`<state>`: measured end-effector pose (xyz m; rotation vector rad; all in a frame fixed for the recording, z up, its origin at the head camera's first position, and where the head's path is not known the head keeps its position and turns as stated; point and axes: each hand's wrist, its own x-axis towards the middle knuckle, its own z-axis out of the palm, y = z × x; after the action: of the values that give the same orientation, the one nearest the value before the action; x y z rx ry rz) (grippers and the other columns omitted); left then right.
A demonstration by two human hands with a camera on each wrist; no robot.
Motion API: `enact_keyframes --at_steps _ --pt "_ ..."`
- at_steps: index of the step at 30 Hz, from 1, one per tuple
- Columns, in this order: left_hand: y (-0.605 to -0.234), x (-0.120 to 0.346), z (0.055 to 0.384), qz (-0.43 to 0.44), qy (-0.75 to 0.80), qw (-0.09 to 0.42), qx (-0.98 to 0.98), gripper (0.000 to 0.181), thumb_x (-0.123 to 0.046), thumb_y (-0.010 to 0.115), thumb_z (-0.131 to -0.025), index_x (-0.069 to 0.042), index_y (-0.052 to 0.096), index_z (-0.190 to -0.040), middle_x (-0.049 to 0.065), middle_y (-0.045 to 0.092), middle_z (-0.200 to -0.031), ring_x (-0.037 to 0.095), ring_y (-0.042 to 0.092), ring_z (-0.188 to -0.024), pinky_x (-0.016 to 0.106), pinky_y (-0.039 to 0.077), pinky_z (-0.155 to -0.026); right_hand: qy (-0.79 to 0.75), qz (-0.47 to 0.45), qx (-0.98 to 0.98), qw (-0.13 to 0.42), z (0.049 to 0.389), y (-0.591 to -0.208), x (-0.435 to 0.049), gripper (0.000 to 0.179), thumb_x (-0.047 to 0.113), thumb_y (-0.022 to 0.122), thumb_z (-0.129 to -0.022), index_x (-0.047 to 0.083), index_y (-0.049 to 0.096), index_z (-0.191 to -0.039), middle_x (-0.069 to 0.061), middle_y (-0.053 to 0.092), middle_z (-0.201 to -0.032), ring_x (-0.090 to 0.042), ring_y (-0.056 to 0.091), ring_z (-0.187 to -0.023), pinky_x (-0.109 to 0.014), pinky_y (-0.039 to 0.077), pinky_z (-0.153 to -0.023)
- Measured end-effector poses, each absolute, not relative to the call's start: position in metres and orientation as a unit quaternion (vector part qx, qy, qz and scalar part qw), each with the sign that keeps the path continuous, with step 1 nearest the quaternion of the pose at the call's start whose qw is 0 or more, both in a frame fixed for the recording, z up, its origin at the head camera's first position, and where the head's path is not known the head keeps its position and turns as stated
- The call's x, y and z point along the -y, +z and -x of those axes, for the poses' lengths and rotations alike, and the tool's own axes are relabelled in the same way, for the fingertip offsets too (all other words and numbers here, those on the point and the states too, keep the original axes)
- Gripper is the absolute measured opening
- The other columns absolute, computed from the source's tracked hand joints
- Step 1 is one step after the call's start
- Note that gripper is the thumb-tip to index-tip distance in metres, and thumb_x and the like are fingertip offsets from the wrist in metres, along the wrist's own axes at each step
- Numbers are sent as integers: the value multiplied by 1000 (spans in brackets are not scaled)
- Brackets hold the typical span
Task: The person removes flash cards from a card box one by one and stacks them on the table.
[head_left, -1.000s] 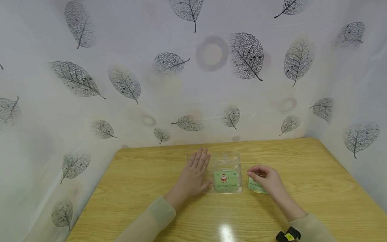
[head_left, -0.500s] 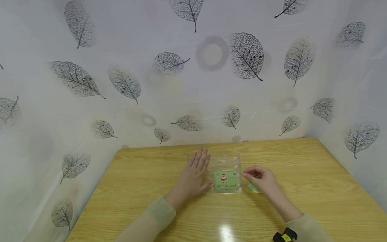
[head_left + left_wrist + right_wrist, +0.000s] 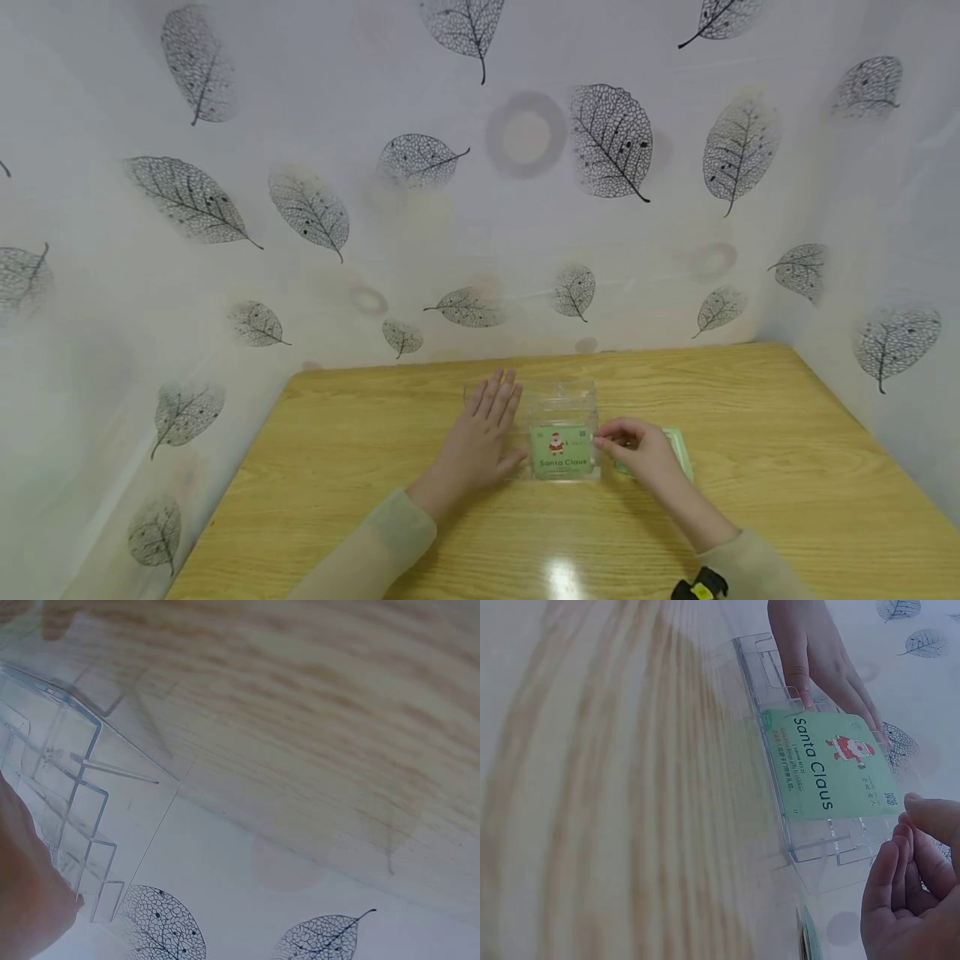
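Note:
A clear plastic card holder with stepped tiers [image 3: 561,406] stands on the table. A green Santa Claus card [image 3: 562,452] leans in its front, its printed face towards me. My left hand [image 3: 480,440] lies against the holder's left side with its fingers straight. In the right wrist view, the thumb and fingertips of my right hand [image 3: 922,862] pinch the edge of the Santa Claus card [image 3: 832,769] at a corner. Beneath my right hand [image 3: 641,450], other green cards [image 3: 678,454] lie on the table, partly covered by it.
The wooden table [image 3: 360,433] reaches back to a pale curtain [image 3: 487,225] printed with leaves, which also closes in both sides. A black device with a yellow patch [image 3: 701,585] sits at my right sleeve.
My right hand has moved left from above the loose green cards to the right edge of the Santa Claus card. The left hand and the holder have stayed in place.

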<state>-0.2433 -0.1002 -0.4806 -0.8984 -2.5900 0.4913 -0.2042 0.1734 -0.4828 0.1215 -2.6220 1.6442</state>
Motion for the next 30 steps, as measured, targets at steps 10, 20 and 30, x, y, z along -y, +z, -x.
enact_keyframes --at_steps 10,20,30 --pt "-480 100 243 318 179 177 914 95 -70 24 -89 -1 1 -150 20 -5 -157 37 0 -145 45 5 -119 530 -26 848 17 208 -485 -170 15 17 73 -82 9 70 -94 -4 68 -84 -10 57 -71 -21 50 -58" --pt "-481 100 243 319 176 177 914 95 -70 24 -90 0 -1 -150 20 -6 -157 37 1 -145 46 5 -119 530 -23 847 18 211 -485 -168 17 20 72 -83 9 71 -96 -5 68 -87 -10 57 -74 -20 50 -60" --pt "-482 100 244 319 178 179 913 96 -70 24 -89 0 0 -150 21 -8 -157 37 3 -145 46 4 -119 533 -20 846 25 211 -485 -165 17 19 73 -83 7 71 -95 -6 67 -85 -9 56 -72 -20 49 -60"
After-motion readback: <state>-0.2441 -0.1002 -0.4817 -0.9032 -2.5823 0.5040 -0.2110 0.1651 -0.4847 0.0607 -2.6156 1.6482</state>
